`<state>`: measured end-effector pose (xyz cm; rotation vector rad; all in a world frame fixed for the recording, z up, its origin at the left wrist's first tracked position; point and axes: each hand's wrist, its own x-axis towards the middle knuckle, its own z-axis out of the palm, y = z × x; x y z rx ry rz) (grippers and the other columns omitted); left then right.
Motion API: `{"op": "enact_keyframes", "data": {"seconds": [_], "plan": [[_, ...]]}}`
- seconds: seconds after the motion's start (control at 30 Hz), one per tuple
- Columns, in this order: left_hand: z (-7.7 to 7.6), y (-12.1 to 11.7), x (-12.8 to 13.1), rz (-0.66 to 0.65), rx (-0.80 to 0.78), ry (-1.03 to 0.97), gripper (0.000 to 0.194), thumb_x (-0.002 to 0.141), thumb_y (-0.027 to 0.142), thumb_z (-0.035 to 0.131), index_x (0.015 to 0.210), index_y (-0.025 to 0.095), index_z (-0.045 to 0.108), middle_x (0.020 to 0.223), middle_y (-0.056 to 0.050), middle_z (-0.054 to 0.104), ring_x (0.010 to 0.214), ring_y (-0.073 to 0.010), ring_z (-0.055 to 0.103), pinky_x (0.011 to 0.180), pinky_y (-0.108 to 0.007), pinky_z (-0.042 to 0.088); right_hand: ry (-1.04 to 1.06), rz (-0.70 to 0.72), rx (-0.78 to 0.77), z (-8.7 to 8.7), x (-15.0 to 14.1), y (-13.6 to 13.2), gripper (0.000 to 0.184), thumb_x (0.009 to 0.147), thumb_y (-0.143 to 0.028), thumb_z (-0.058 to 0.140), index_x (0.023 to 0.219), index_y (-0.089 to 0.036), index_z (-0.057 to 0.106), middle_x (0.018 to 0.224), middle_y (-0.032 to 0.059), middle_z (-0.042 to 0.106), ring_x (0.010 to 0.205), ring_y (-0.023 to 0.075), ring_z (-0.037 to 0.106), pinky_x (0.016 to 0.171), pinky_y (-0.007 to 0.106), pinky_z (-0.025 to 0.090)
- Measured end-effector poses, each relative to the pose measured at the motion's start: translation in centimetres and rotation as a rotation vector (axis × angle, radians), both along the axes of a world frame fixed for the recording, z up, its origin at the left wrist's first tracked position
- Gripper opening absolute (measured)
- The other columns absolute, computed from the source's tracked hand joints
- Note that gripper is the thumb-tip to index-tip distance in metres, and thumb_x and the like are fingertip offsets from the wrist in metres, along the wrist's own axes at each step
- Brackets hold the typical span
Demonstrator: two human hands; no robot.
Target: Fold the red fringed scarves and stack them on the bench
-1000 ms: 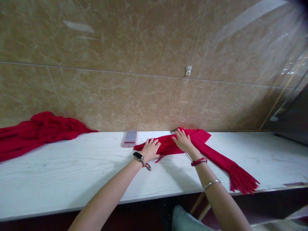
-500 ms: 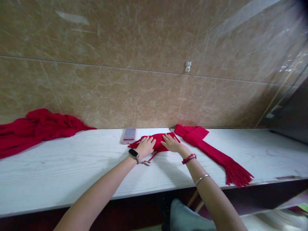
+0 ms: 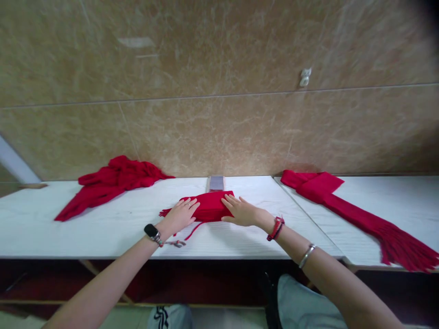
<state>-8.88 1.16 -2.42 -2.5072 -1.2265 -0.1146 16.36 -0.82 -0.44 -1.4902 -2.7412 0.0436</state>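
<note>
A folded red scarf (image 3: 211,205) lies on the white tabletop in front of me, its fringe sticking out on the left. My left hand (image 3: 181,214) rests flat on its left end, fingers spread. On the right end lies my right hand (image 3: 242,211), also open, with the palm down. One thin red strand trails from the scarf's near edge. Behind the scarf, a phone (image 3: 216,183) lies partly covered by it. Neither hand is closed round the fabric.
To the left a crumpled red cloth (image 3: 120,180) lies by the wall. Another red scarf (image 3: 343,205), folded at its far end, stretches to the front edge on the right. A small white cat-shaped piece (image 3: 305,77) sits on the tiled wall (image 3: 219,132). Shelves open below the white table (image 3: 85,237).
My view has turned left, so the table's things appear shifted right. The folded scarf and both hands now sit in front of the phone instead of to its right. Both hands stay flat on the scarf.
</note>
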Motion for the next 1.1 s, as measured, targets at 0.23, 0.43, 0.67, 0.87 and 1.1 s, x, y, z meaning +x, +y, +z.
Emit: {"op": "enact_keyframes", "data": {"seconds": [0.23, 0.43, 0.67, 0.87, 1.1], "plan": [[0.1, -0.4, -1.8, 0.117, -0.038, -0.017, 0.052, 0.081, 0.027, 0.053, 0.130, 0.014, 0.041, 0.139, -0.013, 0.038, 0.128, -0.0281, 0.034, 0.102, -0.044, 0.029, 0.053, -0.014, -0.032, -1.3, 0.2, 0.9, 0.074, 0.086, -0.049, 0.038, 0.142, -0.007, 0.014, 0.148, 0.0185, 0.011, 0.133, 0.0312, 0.019, 0.102, 0.050, 0.026], [0.5, -0.7, -0.9, 0.171, -0.104, -0.063, 0.064, 0.078, 0.040, 0.056, 0.133, 0.013, 0.037, 0.141, -0.014, 0.033, 0.129, -0.0301, 0.029, 0.103, -0.044, 0.028, 0.144, 0.025, -0.073, -1.4, 0.2, 3.1, 0.081, 0.081, -0.041, 0.049, 0.141, -0.002, 0.011, 0.147, 0.0211, 0.009, 0.134, 0.0263, 0.017, 0.106, 0.038, 0.024], [0.4, -0.3, -1.2, 0.171, -0.111, -0.078, 0.066, 0.076, 0.036, 0.059, 0.133, 0.010, 0.036, 0.139, -0.017, 0.036, 0.127, -0.0301, 0.034, 0.102, -0.043, 0.029, 0.197, 0.029, -0.207, -0.4, 0.3, 5.3, 0.092, 0.073, -0.039, 0.059, 0.142, -0.004, 0.011, 0.148, 0.0201, 0.006, 0.133, 0.0271, 0.019, 0.108, 0.034, 0.021], [-0.5, 0.4, -2.2, 0.052, -0.017, -0.105, 0.067, 0.077, 0.043, 0.056, 0.132, 0.010, 0.037, 0.136, -0.017, 0.041, 0.124, -0.0278, 0.038, 0.103, -0.040, 0.027, 0.358, 0.091, -0.134, -2.6, 1.0, 6.0, 0.099, 0.065, -0.030, 0.066, 0.143, -0.011, 0.009, 0.148, 0.0193, 0.010, 0.132, 0.0294, 0.024, 0.106, 0.038, 0.025], [-0.8, 1.6, -3.5, -0.111, 0.041, -0.139, 0.075, 0.076, 0.043, 0.057, 0.138, 0.012, 0.026, 0.132, -0.015, 0.045, 0.117, -0.0259, 0.045, 0.100, -0.038, 0.029, 0.634, -0.045, -0.024, -5.1, 0.5, 4.5, 0.089, 0.064, -0.017, 0.065, 0.140, -0.013, 0.020, 0.122, 0.0169, 0.054, 0.106, 0.0275, 0.053, 0.088, 0.040, 0.042]]}}
